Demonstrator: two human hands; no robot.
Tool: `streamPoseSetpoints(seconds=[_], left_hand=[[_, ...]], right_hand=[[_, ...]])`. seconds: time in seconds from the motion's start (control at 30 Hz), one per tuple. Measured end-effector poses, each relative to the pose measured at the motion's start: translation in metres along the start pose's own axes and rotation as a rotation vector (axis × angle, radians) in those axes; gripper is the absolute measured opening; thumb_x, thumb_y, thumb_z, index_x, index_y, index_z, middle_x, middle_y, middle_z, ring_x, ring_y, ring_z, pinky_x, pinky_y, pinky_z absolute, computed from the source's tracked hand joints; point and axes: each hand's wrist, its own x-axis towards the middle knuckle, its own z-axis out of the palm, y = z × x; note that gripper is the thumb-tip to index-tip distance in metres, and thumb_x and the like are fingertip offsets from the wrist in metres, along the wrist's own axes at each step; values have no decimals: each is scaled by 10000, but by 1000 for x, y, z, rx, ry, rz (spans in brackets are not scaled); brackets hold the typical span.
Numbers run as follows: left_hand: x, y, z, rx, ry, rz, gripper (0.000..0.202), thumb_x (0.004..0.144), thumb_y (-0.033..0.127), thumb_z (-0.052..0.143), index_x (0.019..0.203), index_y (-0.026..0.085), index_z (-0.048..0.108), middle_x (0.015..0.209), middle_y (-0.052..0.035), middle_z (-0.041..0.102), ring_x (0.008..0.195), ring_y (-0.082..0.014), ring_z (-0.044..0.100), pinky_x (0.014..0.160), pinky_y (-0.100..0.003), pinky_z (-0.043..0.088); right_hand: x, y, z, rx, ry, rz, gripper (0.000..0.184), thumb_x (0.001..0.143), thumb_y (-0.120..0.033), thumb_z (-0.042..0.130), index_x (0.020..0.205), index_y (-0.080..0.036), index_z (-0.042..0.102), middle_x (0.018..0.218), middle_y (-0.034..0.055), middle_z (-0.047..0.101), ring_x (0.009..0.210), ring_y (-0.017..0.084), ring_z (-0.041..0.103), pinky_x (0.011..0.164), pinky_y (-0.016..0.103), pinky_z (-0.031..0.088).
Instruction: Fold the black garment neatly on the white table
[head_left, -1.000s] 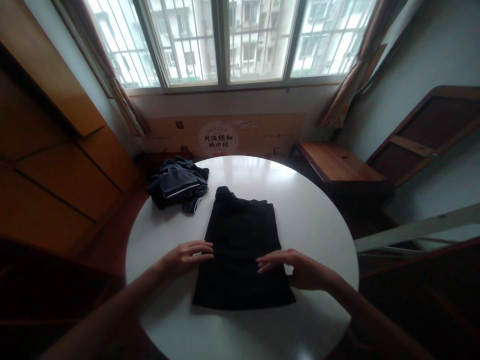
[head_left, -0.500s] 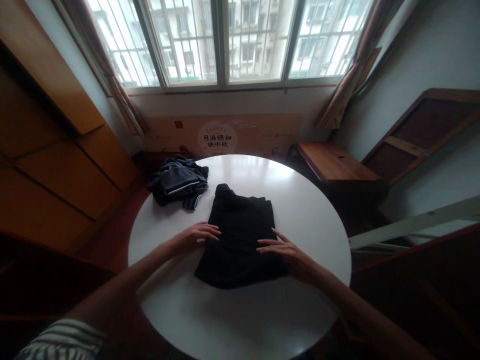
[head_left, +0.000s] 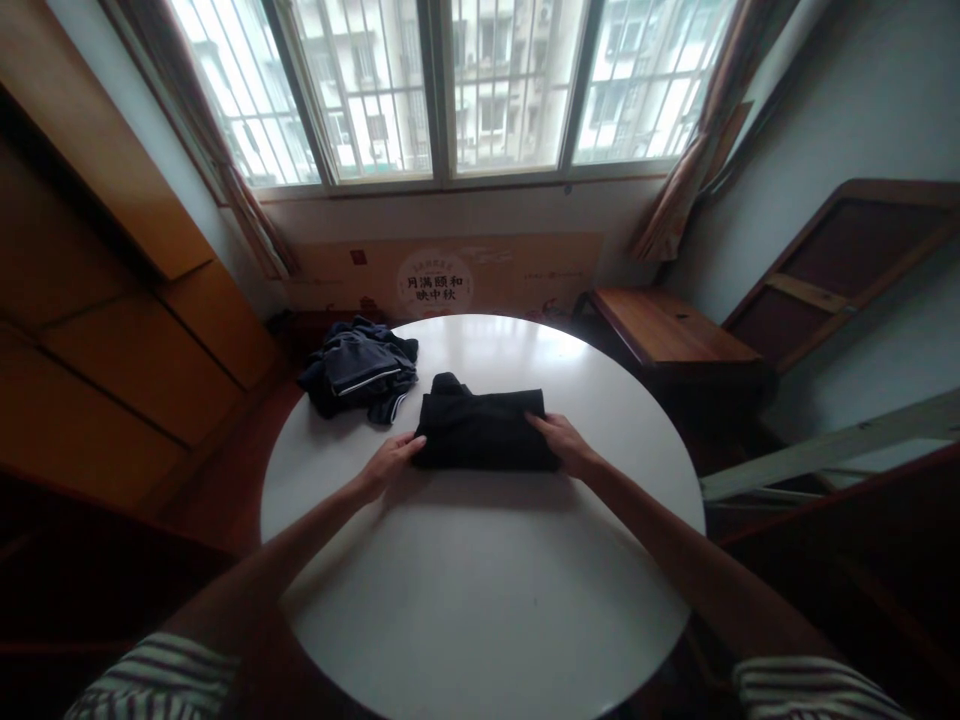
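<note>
Black garment: now folded into a short, wide bundle; before it was long.
Left hand: moved to the bundle's left end.
Right hand: moved to its right end.
Right striped sleeve: now in view.

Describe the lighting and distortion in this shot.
Head view: the bright glass window is overexposed, washing out the buildings outside; the folded black cloth garment is so dark its folds barely show; soft glare sits on the far side of the round white table; the wide lens bends straight lines outward.
</note>
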Motion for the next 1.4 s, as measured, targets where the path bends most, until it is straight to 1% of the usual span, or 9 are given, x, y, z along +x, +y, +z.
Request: streamPoseSetpoints(seconds=[0.2, 0.37, 0.47, 0.57, 0.7, 0.8, 0.9, 0.97, 1.4], left_hand=[[20, 15, 10, 219, 84, -82, 606, 686, 692, 706, 855, 112, 751, 749, -66, 739, 721, -226, 676, 610, -279, 480], [26, 16, 12, 270, 86, -51, 595, 756, 682, 631, 891, 112, 740, 795, -87, 742, 748, -244, 688, 642, -304, 515], [17, 21, 18, 524, 226, 149, 473, 823, 524, 636, 1051, 116, 708, 916, -114, 729, 871, -276, 685, 796, -366, 533], [8, 35, 33, 895, 453, 490, 469, 854, 296, 614, 1282, 106, 588, 1185, -178, 647, 1125, -322, 597, 1021, -462, 435], [14, 49, 61, 1223, 85, 776, 537, 859, 51, 428, 1373, 162, 536, 1415, -142, 532, 1362, -275, 428, 1160, -465, 283], [28, 44, 72, 1358, -149, 726, 573, 872, 72, 413, 1436, 141, 480, 1500, -152, 462, 1439, -279, 340, 1184, -499, 221], [37, 30, 71, 1428, -139, 596, 542, 933, 191, 414, 1472, 139, 444, 1527, -169, 428, 1464, -310, 297, 1181, -564, 187], [38, 20, 66, 1441, -74, 536, 530, 967, 269, 393, 1481, 146, 435, 1544, -163, 405, 1473, -319, 276, 1180, -590, 163], [36, -5, 36, 1094, 186, 392, 516, 983, 390, 415, 1404, 92, 426, 1525, -231, 373, 1470, -340, 259, 1164, -528, 251]], right_hand=[[-3, -2, -2, -40, 44, 116, 160, 881, -219, 573, 766, -148, 660, 693, 97, 739, 645, 218, 714, 632, 326, 599], [-4, -4, -9, -178, 116, 43, 153, 840, -271, 660, 778, -132, 675, 687, 82, 718, 686, 218, 702, 659, 313, 577], [-7, -11, -12, -313, 235, -103, 295, 804, -346, 723, 989, -120, 682, 810, 91, 719, 784, 240, 684, 731, 346, 559], [-12, -21, 1, -695, 371, -482, 501, 864, -393, 648, 1261, -94, 587, 1075, 175, 678, 958, 295, 641, 883, 441, 514], [-15, -29, 39, -1214, 318, -761, 437, 974, -306, 437, 1322, -82, 577, 1314, 244, 572, 1246, 386, 480, 1089, 576, 320], [-11, -23, 62, -1370, 70, -790, 470, 1009, -241, 328, 1425, -103, 497, 1443, 206, 503, 1371, 328, 392, 1177, 537, 189], [-1, -9, 66, -1379, -267, -717, 540, 1044, -390, 288, 1537, -177, 341, 1543, 138, 415, 1423, 264, 366, 1177, 503, 228], [5, 1, 59, -1403, -348, -666, 591, 1030, -525, 288, 1552, -250, 309, 1595, 87, 331, 1468, 269, 292, 1187, 550, 174], [12, 11, -2, -1504, -32, -375, 727, 982, -664, 230, 1548, -218, 323, 1622, 104, 254, 1486, 323, 229, 1157, 611, 190]])
